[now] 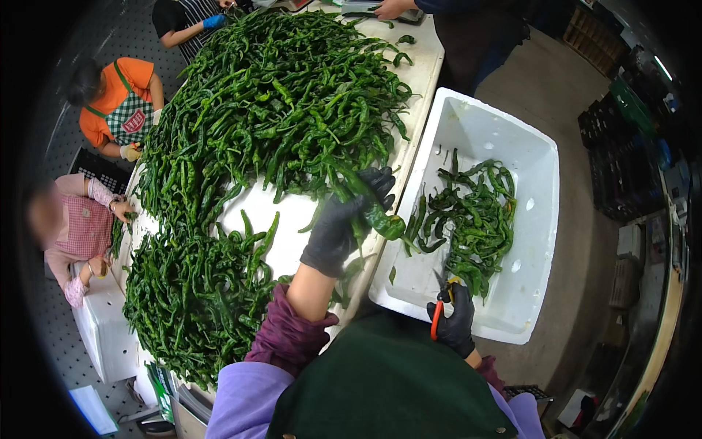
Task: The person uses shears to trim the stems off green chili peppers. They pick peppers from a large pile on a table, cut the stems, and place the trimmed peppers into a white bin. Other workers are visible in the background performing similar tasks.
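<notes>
In a black glove, my left hand (343, 222) holds a few long green peppers (378, 217) over the near edge of the white table (290, 208). A large heap of green peppers (285, 99) spreads beyond it, with a smaller pile (192, 302) at the left. My right hand (458, 318), also gloved in black, grips small scissors (437, 318) with orange and yellow handles. Their blades stand parted over the near end of a white foam box (540, 219). Inside that box lie loose green peppers (480, 219), some of them dark.
Across the table a person in an orange shirt (123, 99) and one in a pink checked apron (88, 225) handle peppers. Two more people stand at the far end. Stacked dark crates (625, 159) line the right side. A white box (107, 329) stands at the left.
</notes>
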The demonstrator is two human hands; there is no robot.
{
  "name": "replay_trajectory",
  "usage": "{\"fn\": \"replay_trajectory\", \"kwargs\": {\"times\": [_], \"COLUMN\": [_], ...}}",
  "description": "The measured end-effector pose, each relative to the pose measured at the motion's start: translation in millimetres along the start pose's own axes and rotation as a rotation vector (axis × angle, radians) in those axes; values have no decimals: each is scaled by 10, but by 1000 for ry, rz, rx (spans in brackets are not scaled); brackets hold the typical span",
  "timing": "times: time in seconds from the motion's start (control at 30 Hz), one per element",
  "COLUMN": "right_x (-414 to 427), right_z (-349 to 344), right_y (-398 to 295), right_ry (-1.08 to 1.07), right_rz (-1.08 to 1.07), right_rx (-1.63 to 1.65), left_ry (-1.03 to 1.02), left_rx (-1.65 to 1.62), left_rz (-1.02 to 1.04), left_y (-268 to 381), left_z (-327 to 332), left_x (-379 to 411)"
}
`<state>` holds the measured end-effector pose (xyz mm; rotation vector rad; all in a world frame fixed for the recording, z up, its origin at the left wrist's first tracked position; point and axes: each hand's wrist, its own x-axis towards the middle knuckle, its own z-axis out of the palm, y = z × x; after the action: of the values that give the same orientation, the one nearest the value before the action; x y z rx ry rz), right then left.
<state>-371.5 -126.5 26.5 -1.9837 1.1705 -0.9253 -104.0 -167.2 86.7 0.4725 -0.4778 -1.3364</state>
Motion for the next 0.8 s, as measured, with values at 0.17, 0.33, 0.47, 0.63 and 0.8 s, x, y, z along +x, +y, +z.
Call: {"fn": "replay_trajectory", "kwargs": {"times": [0.17, 0.33, 0.47, 0.63, 0.8], "right_x": [9, -84, -176, -226, -326], "right_z": [-5, 12, -13, 34, 73], "right_y": [-24, 124, 156, 241, 385], "right_ry": [-32, 38, 168, 123, 88], "right_rz": [16, 18, 101, 97, 199], "right_rx": [-29, 74, 203, 228, 229], "left_ry": [-18, -19, -1, 118, -39], "left_rx": [-73, -40, 333, 1207, 1286], "left_rz": [-61, -124, -214, -97, -91], "left_y": [-194, -280, -447, -867, -985], "left_z": [161, 222, 186, 208, 116], "left_x": [-19, -4, 113, 73, 72]}}
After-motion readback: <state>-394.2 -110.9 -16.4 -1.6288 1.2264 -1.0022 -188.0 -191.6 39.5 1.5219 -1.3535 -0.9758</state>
